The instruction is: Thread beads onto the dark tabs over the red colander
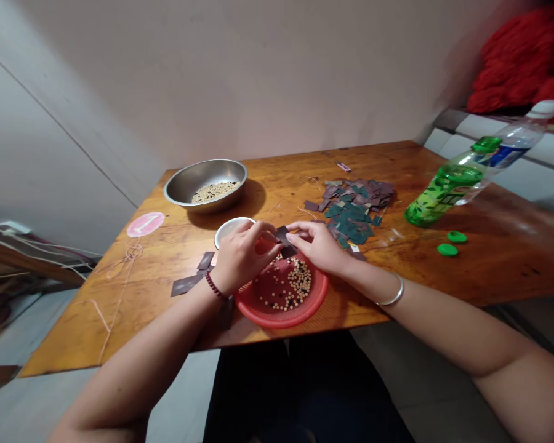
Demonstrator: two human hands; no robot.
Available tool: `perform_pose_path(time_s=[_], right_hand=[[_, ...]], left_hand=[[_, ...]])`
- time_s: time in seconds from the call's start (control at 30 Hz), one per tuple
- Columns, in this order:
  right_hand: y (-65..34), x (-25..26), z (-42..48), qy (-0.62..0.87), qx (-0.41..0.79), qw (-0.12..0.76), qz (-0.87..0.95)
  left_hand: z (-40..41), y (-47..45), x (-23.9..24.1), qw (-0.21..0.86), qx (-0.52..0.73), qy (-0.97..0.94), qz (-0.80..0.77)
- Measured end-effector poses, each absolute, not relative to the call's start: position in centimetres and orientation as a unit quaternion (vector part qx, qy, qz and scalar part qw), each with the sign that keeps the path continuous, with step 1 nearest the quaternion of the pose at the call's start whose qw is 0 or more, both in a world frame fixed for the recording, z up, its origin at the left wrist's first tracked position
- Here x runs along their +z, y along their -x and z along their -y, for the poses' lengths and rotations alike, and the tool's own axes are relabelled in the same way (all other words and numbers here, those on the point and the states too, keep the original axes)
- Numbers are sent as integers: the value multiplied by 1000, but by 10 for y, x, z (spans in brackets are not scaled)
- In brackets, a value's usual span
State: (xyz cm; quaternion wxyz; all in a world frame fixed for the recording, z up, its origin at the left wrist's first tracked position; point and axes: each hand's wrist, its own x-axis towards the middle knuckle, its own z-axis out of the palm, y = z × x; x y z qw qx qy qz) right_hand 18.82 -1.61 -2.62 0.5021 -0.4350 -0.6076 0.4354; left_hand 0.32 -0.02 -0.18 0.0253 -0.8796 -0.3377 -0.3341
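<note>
Left hand [240, 255] and right hand [321, 246] pinch a dark patch [284, 236] between their fingers; best, I'd say, a light grip, low above the red basket [281, 320].

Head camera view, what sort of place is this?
Probably an indoor hand-work spot, perhaps in a home or small workshop. A wooden table holds a red basket with small round pieces in it and a heap of flat dark pieces.

Pale wall [277, 80] behind a wooden table [503, 264], grey floor [180, 394].
</note>
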Motion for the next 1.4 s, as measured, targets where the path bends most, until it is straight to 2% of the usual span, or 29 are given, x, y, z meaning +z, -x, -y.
perform_pose_path(time_s=[0.53, 1.4], right_hand=[[-189, -31, 13, 422, 440, 522, 596], [-189, -28, 16, 448, 402, 504, 619]], left_hand=[[0, -5, -2, 40, -328, 876, 351], [0, -3, -6, 27, -324, 875, 359]])
